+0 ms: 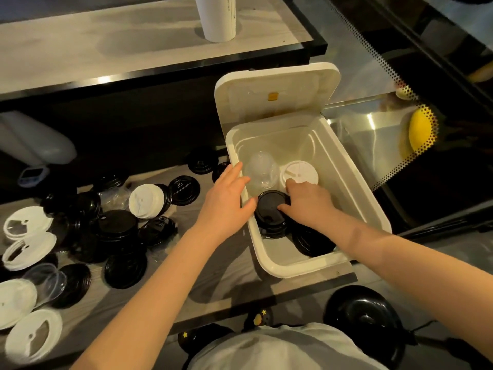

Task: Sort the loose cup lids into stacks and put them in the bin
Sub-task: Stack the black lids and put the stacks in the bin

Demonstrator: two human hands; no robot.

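The white bin (354, 180) stands open on the right of the counter, its hinged lid (277, 92) tipped back. Inside stand a stack of black lids (269, 209), a second black stack (312, 241) nearer me, a stack of clear dome lids (262, 169) and a white stack (300, 170). My left hand (226, 198) rests over the bin's left wall, thumb touching the black stack. My right hand (306, 201) is inside the bin, fingers curled on the same stack's right side. Loose black lids (117, 228), white lids (146, 200) and a clear lid (46, 284) lie scattered on the counter to the left.
A tall white cup stack (218, 17) stands on the upper shelf. A grey object (34, 140) and a small timer (33, 176) sit at the left. A glass display case (386, 121) lies to the right. A black stool (365, 316) is below the counter edge.
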